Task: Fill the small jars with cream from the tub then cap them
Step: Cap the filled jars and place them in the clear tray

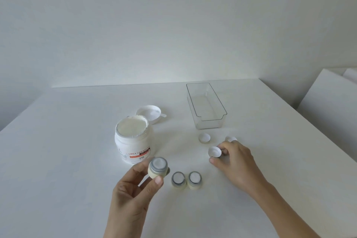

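My left hand [133,187] holds a small cream-filled jar [158,167] off the table, tilted, its mouth uncovered. My right hand [234,162] pinches a white cap [214,151] by its rim, hollow side facing left. Two more filled small jars [178,179] [194,178] stand uncapped on the table between my hands. The white cream tub [133,141] stands open behind the left hand. A second cap [204,138] lies hollow side up, and a third cap [231,138] peeks out behind my right fingers.
The tub's lid [148,113] lies upside down behind the tub with a small white spatula [161,115] resting in it. A clear plastic bin [206,106] stands at the back right. The white table [77,160] meets a wall at the back.
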A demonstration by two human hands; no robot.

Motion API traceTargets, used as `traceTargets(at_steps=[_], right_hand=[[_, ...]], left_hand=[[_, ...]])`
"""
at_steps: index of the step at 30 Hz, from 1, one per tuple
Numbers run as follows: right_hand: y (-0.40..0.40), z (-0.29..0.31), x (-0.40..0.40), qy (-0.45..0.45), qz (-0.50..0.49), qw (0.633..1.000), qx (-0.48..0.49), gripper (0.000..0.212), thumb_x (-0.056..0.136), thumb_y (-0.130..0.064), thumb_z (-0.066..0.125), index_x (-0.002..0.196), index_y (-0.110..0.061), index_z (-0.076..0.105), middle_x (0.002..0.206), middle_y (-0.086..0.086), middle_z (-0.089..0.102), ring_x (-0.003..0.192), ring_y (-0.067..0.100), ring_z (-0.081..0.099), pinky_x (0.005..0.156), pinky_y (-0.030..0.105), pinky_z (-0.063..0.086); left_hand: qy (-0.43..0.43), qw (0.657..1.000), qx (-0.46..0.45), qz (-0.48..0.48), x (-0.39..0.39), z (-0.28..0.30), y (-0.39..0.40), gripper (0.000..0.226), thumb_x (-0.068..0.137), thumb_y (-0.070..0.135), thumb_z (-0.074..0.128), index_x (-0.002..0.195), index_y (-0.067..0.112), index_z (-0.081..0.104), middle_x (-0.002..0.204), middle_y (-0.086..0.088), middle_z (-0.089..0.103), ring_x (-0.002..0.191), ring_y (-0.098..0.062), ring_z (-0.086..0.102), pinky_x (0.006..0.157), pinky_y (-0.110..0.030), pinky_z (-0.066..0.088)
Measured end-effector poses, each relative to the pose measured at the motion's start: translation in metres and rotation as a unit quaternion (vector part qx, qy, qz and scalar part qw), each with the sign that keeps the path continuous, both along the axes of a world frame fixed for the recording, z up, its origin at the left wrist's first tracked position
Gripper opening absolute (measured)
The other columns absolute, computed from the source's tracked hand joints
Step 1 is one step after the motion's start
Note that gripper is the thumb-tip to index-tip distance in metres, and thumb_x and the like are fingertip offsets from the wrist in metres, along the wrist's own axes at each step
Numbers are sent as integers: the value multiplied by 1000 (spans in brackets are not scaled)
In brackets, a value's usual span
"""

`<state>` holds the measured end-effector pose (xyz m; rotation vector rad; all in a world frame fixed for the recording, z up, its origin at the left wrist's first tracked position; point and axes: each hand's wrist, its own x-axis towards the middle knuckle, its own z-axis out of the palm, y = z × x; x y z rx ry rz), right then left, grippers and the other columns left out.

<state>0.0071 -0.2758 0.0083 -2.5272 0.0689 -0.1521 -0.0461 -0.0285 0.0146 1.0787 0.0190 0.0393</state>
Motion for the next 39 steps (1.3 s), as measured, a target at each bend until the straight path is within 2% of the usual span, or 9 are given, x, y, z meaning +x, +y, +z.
traceTargets(at_steps=[4, 9, 15, 18, 23, 28, 32, 35, 39], right_hand=[[11, 25, -17, -45, 51, 996, 55, 16, 79, -36, 73, 90, -28, 65, 82, -15, 61, 73, 2, 56, 61, 9, 39], [41, 68, -45, -86, 196, 977, 21, 16, 75, -38, 65, 90, -37, 59, 80, -20, 56, 84, 2, 52, 69, 10, 41], [47, 85, -50, -109, 242, 963, -36, 16, 79, -33, 66, 94, -34, 60, 82, -19, 49, 83, -2, 44, 73, 15, 41], [49, 89, -49, -81, 268, 959, -31, 19, 78, -37, 66, 97, -35, 60, 85, -20, 49, 83, -1, 46, 76, 12, 37], [49, 95, -43, -45, 311, 949, -1, 27, 77, -31, 72, 103, -33, 65, 92, -15, 65, 92, -2, 54, 85, -1, 27], [47, 94, -35, 8, 345, 937, 56, 31, 80, -30, 74, 108, -38, 63, 100, -22, 66, 99, -1, 61, 88, 8, 41], [47, 92, -30, 33, 344, 933, 103, 34, 75, -26, 77, 105, -38, 68, 96, -15, 68, 94, 6, 66, 84, 20, 53], [46, 88, -26, 45, 332, 935, 116, 34, 72, -34, 79, 105, -36, 70, 92, -13, 69, 88, 8, 68, 82, 24, 55], [48, 88, -25, 49, 338, 932, 120, 26, 74, -39, 78, 98, -32, 72, 85, -13, 70, 79, 9, 66, 74, 21, 53]], left_hand=[[-7, 1000, 13, -15, -3, 3, -3, 41, 59, 8, 81, 99, 15, 78, 101, -10, 77, 92, -33, 74, 70, -24, 59], [-27, 998, 45, -35, -4, 6, -9, 54, 49, 28, 93, 99, 19, 75, 97, -7, 76, 86, -28, 74, 72, -25, 57], [-50, 995, 77, -44, -7, 7, -8, 33, 61, 17, 82, 94, 16, 75, 91, -7, 77, 79, -23, 75, 70, -24, 57], [-54, 993, 91, -56, -7, 8, -6, 30, 67, 3, 76, 95, 13, 75, 89, -9, 76, 76, -22, 74, 69, -23, 57], [-53, 989, 114, -82, -9, 11, -6, 26, 69, 3, 75, 94, 10, 75, 85, -9, 76, 73, -20, 73, 68, -22, 56], [-44, 989, 111, -91, -9, 13, -5, 25, 68, 10, 80, 92, 10, 76, 84, -10, 77, 74, -21, 74, 67, -21, 55], [-39, 989, 105, -93, -9, 12, -5, 25, 67, 8, 80, 91, 8, 76, 83, -10, 76, 72, -21, 73, 66, -21, 55], [-41, 989, 100, -98, -9, 12, -5, 25, 66, 3, 78, 91, 7, 76, 83, -10, 76, 73, -20, 73, 66, -21, 55], [-43, 990, 100, -95, -7, 13, -5, 37, 56, 15, 85, 90, 7, 76, 87, -14, 76, 77, -24, 73, 67, -23, 56]])
